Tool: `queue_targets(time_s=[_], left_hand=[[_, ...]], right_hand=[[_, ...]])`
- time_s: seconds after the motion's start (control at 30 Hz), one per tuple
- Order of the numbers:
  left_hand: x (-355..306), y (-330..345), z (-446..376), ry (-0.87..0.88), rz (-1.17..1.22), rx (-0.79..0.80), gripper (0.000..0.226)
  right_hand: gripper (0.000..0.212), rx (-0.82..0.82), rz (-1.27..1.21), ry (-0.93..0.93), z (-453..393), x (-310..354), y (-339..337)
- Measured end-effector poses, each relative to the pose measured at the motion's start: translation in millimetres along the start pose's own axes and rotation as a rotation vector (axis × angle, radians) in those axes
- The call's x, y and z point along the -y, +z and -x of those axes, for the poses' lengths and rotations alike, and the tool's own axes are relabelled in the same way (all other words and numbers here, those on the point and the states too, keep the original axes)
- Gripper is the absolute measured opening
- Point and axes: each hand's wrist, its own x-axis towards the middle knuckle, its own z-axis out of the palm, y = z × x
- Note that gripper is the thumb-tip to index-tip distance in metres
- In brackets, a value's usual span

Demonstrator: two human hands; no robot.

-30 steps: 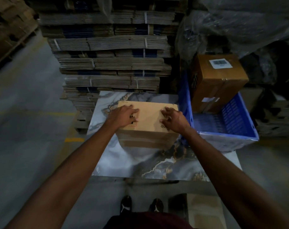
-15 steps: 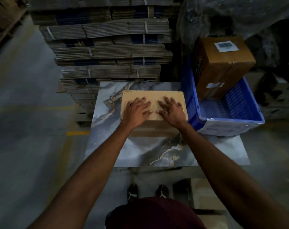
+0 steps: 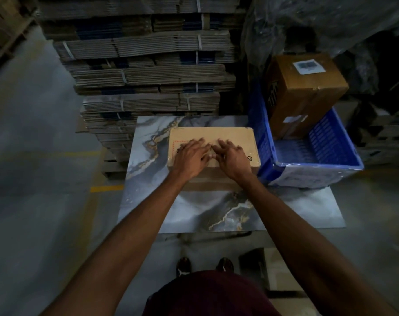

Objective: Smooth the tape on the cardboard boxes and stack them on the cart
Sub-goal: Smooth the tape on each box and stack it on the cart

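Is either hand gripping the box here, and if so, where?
Nothing is gripped. The left hand and right hand lie flat, fingers spread, on top of the cardboard box.

Head view: dim, murky warehouse light with brightest patch on the marble-patterned tabletop (image 3: 194, 206), deep shadow in the upper corners, motion blur softening both hands' fingers (image 3: 200, 142), wide-angle bowing at the edges, overall grainy softness.

Hands: both flat, arms extended
Left hand (image 3: 189, 157) and right hand (image 3: 234, 158) side by side, fingers spread, pressing atop the box (image 3: 235, 136).
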Motion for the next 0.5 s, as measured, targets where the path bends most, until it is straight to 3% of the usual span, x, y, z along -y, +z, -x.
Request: queue_targets(time_s=[0.2, 0.37, 0.5], left_hand=[[-3.9, 2.6, 3.7, -0.012, 0.061, 0.005, 0.048], [-7.1, 2.3, 4.3, -0.059, 0.061, 0.046, 0.048], [-5.8, -8.8, 9.6, 0.001, 0.014, 0.023, 0.049]], right_hand=[[0.044, -0.045, -0.144, 0.016, 13.7, 0.5, 1.1], [0.039, -0.073, -0.110, 0.087, 11.6, 9.8, 13.1], [0.043, -0.074, -0.117, 0.026, 19.8, 3.2, 4.5]])
